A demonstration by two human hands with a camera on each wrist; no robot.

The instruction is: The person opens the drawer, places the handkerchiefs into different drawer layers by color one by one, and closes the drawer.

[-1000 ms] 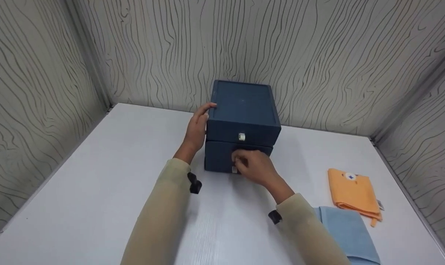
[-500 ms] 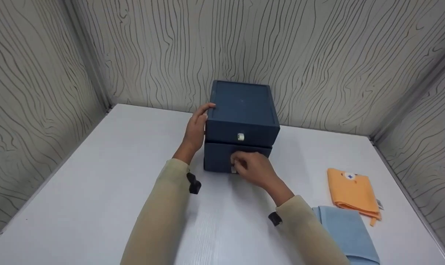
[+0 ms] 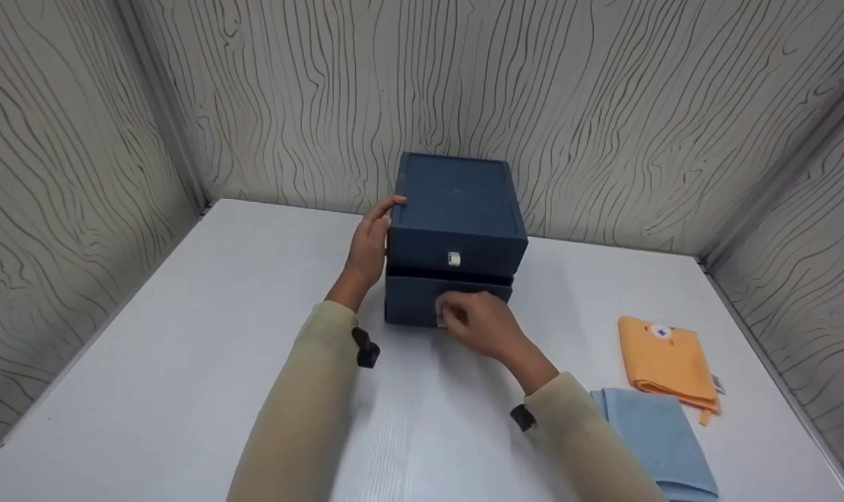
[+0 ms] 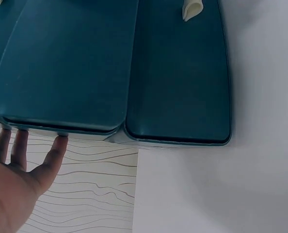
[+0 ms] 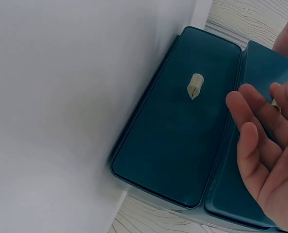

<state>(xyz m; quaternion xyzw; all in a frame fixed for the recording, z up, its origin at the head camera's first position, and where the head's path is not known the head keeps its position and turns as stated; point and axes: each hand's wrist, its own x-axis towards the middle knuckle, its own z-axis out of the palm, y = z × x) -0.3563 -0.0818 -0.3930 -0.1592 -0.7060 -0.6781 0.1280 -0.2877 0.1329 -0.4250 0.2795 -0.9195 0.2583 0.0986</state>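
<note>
A dark blue two-drawer box stands against the back wall, its drawers stacked. My left hand rests along its left side, fingers extended with one fingertip over the top edge. In the left wrist view, several fingertips touch the side of the box. My right hand pinches at the pale pull tab of the lower drawer, which stands slightly out with a dark gap above its front. In the right wrist view the lower pull tab shows apart from loosely bent fingers. The upper tab is untouched.
A folded orange cloth lies on the white table at the right. A folded light blue cloth lies nearer, partly behind the right sleeve. Wood-patterned panels wall the table at the back and sides.
The lower drawer has come slightly outward, and the gap above its front has widened. My right hand has moved a little toward me with it; the left hand keeps its place on the box.
</note>
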